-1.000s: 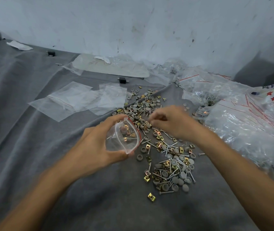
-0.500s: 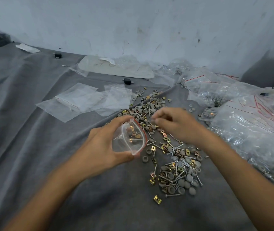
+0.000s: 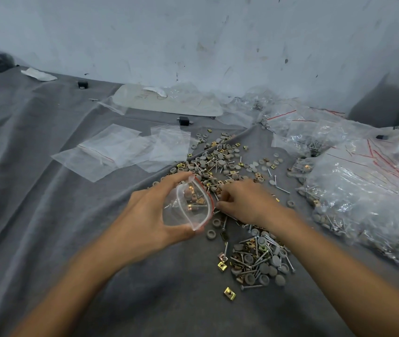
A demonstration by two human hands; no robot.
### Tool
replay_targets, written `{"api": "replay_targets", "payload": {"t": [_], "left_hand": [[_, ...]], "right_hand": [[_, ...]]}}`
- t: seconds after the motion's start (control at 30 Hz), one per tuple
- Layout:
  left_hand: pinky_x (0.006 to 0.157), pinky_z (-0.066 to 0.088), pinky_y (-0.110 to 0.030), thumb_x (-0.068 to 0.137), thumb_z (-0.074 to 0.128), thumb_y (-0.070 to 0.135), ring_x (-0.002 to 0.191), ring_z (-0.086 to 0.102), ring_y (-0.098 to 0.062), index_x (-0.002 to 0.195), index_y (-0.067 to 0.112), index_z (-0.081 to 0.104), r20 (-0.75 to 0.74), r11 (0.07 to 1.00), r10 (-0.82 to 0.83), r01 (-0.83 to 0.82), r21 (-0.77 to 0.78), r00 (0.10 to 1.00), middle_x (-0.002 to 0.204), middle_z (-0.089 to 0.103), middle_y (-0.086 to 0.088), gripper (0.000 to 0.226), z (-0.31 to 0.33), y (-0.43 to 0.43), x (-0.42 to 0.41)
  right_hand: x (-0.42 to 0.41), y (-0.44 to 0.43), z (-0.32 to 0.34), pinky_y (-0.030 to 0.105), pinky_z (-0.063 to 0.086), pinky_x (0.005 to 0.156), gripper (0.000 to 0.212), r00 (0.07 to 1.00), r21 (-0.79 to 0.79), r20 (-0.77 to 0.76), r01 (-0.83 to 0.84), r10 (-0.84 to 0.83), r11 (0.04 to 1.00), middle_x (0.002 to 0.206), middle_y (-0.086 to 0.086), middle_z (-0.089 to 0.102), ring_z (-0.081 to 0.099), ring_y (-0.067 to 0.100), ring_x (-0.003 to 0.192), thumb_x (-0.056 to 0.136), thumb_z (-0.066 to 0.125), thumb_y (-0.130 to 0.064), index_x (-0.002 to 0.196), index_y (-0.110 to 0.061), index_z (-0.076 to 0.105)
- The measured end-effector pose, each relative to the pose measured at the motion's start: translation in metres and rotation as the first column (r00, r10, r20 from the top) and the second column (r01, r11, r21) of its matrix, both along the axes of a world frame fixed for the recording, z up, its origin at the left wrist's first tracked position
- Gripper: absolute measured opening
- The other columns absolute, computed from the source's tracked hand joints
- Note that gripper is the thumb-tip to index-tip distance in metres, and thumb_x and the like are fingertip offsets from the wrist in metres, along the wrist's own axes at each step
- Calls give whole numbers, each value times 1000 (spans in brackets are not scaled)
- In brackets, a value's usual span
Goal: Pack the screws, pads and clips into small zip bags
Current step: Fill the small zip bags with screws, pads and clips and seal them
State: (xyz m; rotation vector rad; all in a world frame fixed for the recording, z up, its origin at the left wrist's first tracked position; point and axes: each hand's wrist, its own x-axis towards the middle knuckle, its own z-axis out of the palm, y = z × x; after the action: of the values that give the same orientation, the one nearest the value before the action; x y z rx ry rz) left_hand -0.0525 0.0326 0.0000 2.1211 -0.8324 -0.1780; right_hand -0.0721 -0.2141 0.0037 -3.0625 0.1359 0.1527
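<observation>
One wrinkled grey cloth [image 3: 35,215] carries everything; crinkly filled bags [image 3: 363,190] heap along its right edge; flat clear empties [image 3: 120,152] lie far left; thin steel screws [image 3: 281,189], round grey pads [image 3: 276,261] and square brassy clips [image 3: 229,293] scatter mid-cloth; the right hand [image 3: 249,203] has dropped onto them, fingers curled, grasp unclear; the left hand [image 3: 145,220] grips a red-lipped bag [image 3: 188,205], mouth open, parts inside.

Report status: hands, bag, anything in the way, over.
Left hand holds small zip bag open, a few parts inside. Right hand down on the loose pile, fingers curled, pick unclear. Bag mouth unobstructed.
</observation>
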Motion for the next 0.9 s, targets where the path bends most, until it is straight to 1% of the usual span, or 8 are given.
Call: {"api": "replay_targets", "payload": {"t": [0.13,0.23,0.33,0.47,0.57,0.67,0.77,0.9], "left_hand": [[110,42,-52,61,78,66,134,47,-20,141,68,24,-3,1000,-4,4,3,1000,144,52,20,97,0,0,1],[112,40,-51,61,78,67,134,47,-18,141,67,26,15,1000,-7,8,-8,1000,141,54,23,96,0,0,1],[110,43,-48,63,80,62,132,49,-13,142,64,30,43,1000,-2,3,-25,999,136,56,25,93,-1,0,2],[107,46,-45,65,84,55,130,51,-13,141,64,32,53,999,10,-8,-37,999,134,58,25,93,-2,1,2],[109,44,-49,65,84,55,132,49,-18,140,67,29,45,1000,15,-14,-21,999,136,56,24,94,-3,2,1],[108,44,-51,63,82,58,132,48,-20,141,68,27,43,1000,12,-11,-9,999,139,54,24,96,-3,1,3],[109,44,-49,62,82,58,132,49,-17,141,66,28,50,1000,9,-8,-21,999,137,55,27,96,-3,1,3],[108,44,-49,64,83,58,132,49,-20,141,66,28,48,1000,15,-14,-11,999,138,54,25,95,-4,1,3]], "right_hand": [[2,0,3,37,54,74,22,1000,42,12,16,-17,999,87,7,73,68,24,84,94,65,-29,88,-10,72],[-1,-1,23,32,49,67,15,982,259,175,20,-67,966,75,-6,70,64,11,74,90,70,-30,82,-18,72],[-9,6,51,22,44,58,15,986,699,166,-105,-18,707,68,-12,66,54,1,60,87,74,-36,83,-21,73],[-15,14,60,18,45,57,14,985,843,137,-171,105,509,73,-8,65,54,6,68,94,71,-29,92,-16,75],[-13,9,49,18,46,60,10,984,685,154,-170,88,708,72,-14,66,57,1,63,96,69,-22,92,-14,74],[-15,10,30,22,49,70,5,970,383,-63,-194,236,903,84,-14,68,61,-3,76,92,73,-28,95,-30,69],[-20,18,13,15,36,61,20,944,270,-201,-205,263,941,76,-18,58,53,-9,67,86,76,-37,81,-39,57],[-19,23,6,26,44,69,20,941,234,-219,-204,256,950,80,-14,59,53,0,72,85,77,-36,89,-31,58]]}}
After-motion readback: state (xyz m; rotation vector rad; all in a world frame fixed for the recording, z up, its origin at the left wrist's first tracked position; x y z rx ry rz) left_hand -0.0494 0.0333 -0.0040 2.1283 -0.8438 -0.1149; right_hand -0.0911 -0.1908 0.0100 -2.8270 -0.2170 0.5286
